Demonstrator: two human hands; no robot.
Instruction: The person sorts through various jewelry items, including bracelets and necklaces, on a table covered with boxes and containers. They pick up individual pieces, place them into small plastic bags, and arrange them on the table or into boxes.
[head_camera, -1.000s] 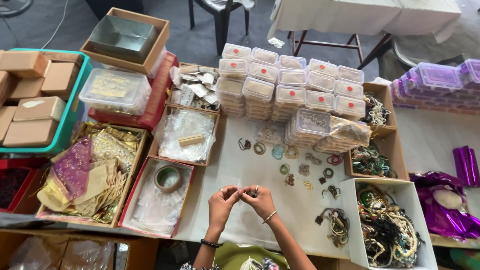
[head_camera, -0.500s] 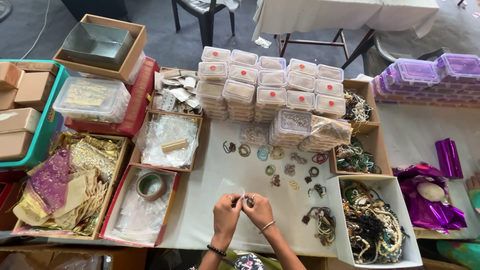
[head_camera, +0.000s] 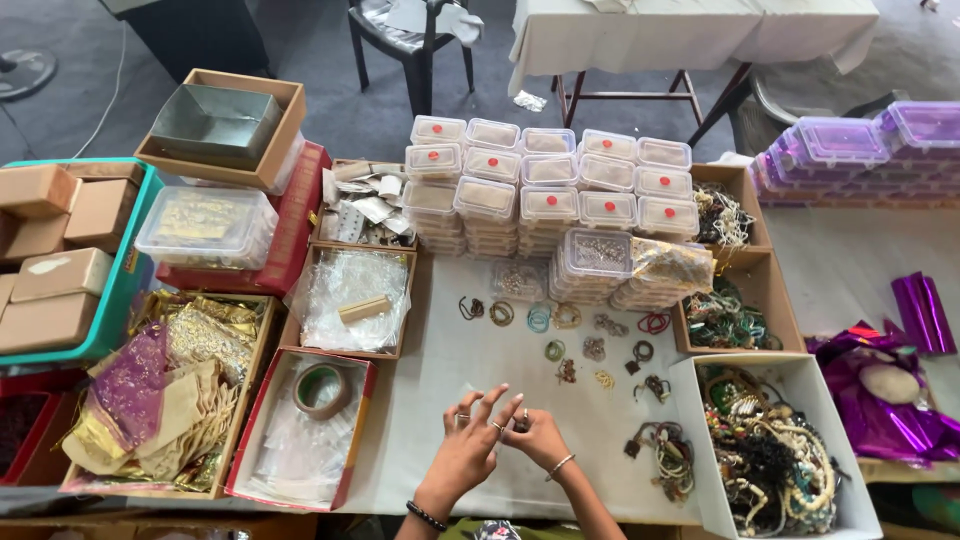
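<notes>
Head view, straight down on a white-covered table (head_camera: 450, 400).

Both hands at 6 o'clock, meeting over the cloth. Left hand (head_camera: 472, 440) with fingers fanned and loose, thumb and forefinger pinched toward the right. Right hand (head_camera: 538, 437) curled, fingertips closed on a small dark ornament (head_camera: 521, 421), too tiny to identify; held between the two hands just above the cloth, likely for close inspection. Whether the left hand also grips it: cannot tell. Bracelet on each wrist.

At 12 o'clock from the hands, loose bangles and rings (head_camera: 560, 330) spread singly on the cloth, apart from one another, apparently laid out so each can be seen. Beyond them, stacked clear lidded boxes (head_camera: 545, 195) with red dots, piled in rows to save room.

At 3 o'clock, a white open box (head_camera: 690, 385) heaped with tangled necklaces, within easy reach. At 9 o'clock, a red-edged tray (head_camera: 352, 440) holding clear bags and a roll of tape (head_camera: 322, 390). Farther at 9 o'clock, a box of gold and purple pouches (head_camera: 165, 390).
</notes>
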